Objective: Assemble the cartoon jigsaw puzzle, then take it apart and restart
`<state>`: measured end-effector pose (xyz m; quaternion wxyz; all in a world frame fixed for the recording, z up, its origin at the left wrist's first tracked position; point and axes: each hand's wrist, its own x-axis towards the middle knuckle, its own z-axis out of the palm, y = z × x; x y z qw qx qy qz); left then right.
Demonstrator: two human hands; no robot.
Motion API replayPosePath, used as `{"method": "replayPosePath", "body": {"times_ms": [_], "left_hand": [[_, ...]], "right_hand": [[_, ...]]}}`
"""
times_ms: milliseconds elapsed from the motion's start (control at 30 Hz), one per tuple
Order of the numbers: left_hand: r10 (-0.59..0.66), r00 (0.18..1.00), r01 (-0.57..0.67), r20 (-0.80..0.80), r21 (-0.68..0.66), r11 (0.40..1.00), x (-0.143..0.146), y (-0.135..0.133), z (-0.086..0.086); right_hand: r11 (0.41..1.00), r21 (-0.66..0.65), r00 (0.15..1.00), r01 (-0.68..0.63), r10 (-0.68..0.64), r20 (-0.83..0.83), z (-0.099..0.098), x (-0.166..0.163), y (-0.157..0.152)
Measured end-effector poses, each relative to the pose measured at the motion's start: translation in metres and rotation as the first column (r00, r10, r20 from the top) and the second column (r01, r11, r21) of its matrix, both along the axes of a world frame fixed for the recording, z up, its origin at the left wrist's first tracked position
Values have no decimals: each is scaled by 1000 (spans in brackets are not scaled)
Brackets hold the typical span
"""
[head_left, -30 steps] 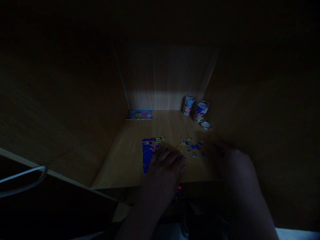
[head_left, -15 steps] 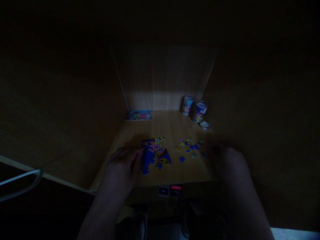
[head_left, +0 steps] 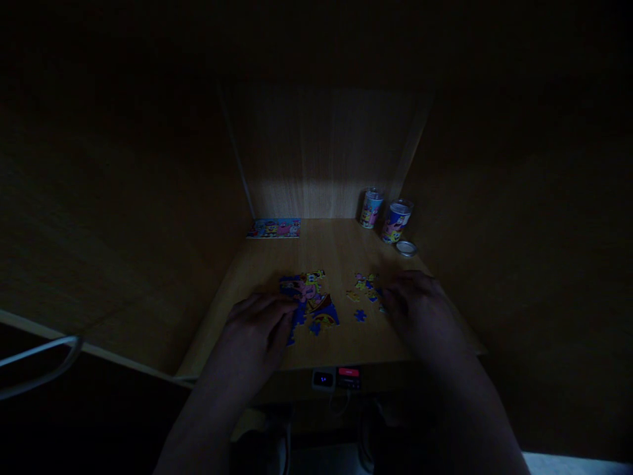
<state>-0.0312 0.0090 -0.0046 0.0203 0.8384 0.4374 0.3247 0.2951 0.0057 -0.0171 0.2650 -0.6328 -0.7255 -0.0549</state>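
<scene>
A partly joined jigsaw puzzle [head_left: 326, 313] of cartoon figures on blue lies on the wooden surface. My left hand [head_left: 260, 323] rests over its left side, fingers stretched across the blue part and thumb apart, covering some of it. To the right, several loose puzzle pieces [head_left: 366, 282] lie in a cluster, yellow, pink and blue. A single blue puzzle piece [head_left: 360, 316] sits nearer the front edge. Over the right side of the cluster is my right hand [head_left: 418, 307], fingers bent in towards the thumb; whatever is between its fingertips is hidden.
A cartoon picture card [head_left: 274, 228] lies at the back left. Two printed cans, one farther back [head_left: 370, 210] and one nearer [head_left: 395, 222], stand at the back right beside a round lid [head_left: 406, 249]. Dark wooden panels enclose both sides. Small devices [head_left: 324, 379] sit below the front edge.
My right hand has moved left, from beside the loose pieces to over them, covering several. My left hand has shifted slightly right across the joined puzzle.
</scene>
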Motion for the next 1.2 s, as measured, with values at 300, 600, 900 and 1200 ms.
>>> {"method": "replayPosePath", "body": {"times_ms": [300, 600, 900, 1200], "left_hand": [[32, 999, -33, -19, -54, 998, -2, 1, -2], [35, 999, -35, -9, -62, 997, -1, 1, -4], [89, 996, -88, 16, -53, 995, -4, 0, 0], [109, 993, -105, 41, -93, 990, -4, 2, -4]], "right_hand": [[999, 11, 999, -48, 48, -23, -6, -4, 5], [985, -36, 986, -167, 167, -20, -6, -5, 4], [987, -28, 987, 159, -158, 33, -20, 11, 7], [989, -14, 989, 147, -147, 20, -23, 11, 5]]}}
